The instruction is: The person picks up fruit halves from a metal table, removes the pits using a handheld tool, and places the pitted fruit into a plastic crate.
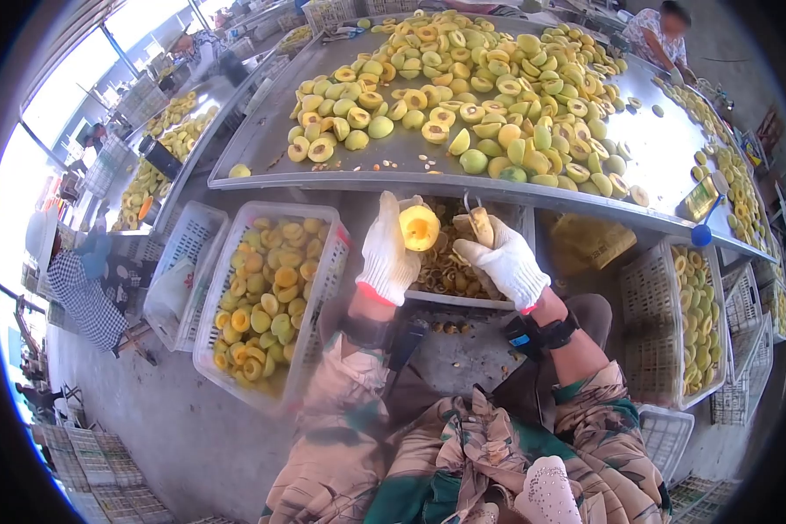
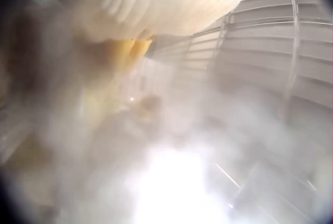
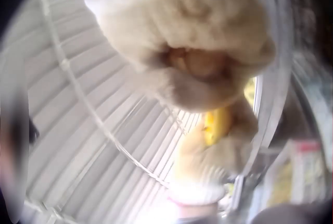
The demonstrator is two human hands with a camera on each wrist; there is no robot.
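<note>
The peach half (image 1: 420, 228) is sitting upright in the gloved left hand (image 1: 388, 253), its cut face turned toward the person, yellow-orange flesh showing with a shallow hollow where the stone sat. The glove's fingers are curling round its back and left side, above the crate of scraps under the front edge of the metal table. Just to its right, not touching it, the gloved right hand (image 1: 505, 259) is gripping a pitting tool (image 1: 478, 220), whose thin metal loop is poking up past a brownish scrap sitting on it. In the right wrist view, the peach half (image 3: 217, 125) is showing as a yellow blur.
</note>
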